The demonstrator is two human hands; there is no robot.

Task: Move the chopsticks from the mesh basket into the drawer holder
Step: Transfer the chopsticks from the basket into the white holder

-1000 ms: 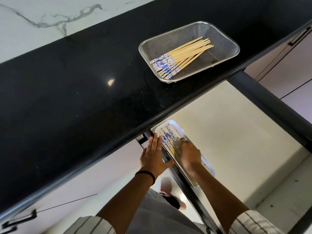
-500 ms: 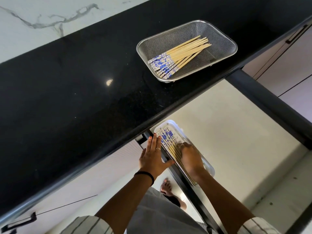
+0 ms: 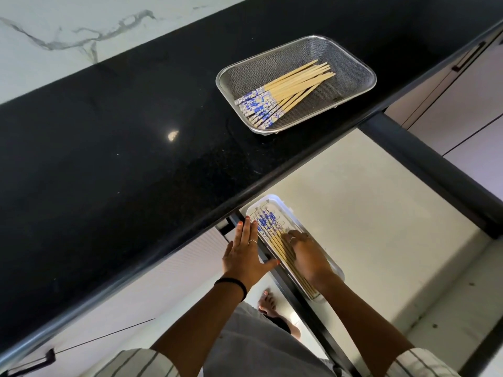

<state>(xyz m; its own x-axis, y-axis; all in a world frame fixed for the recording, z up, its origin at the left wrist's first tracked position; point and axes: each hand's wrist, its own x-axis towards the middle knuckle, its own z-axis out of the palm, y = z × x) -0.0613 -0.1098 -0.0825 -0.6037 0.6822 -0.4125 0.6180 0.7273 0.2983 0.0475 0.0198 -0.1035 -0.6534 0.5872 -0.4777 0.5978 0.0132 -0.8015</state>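
Partway: right hand point(image 3: 307, 254) lay flat, unclenched, on chopsticks in holder point(image 3: 283, 206); a bundle point(image 3: 288, 89) remained in mesh basket point(image 3: 351, 63), at 1 o'clock.

One head camera, looking steeply down over the counter edge.

There is only one view, so nothing is shared with another. The wide lens sits above the black counter point(image 3: 114, 148) and faces forward and down; the counter edge runs across the picture as a slanted line. The open drawer point(image 3: 367, 213) is below it on the right, the hands are near the lens at the bottom, and the marble wall point(image 3: 68, 28) is farthest, at top left.
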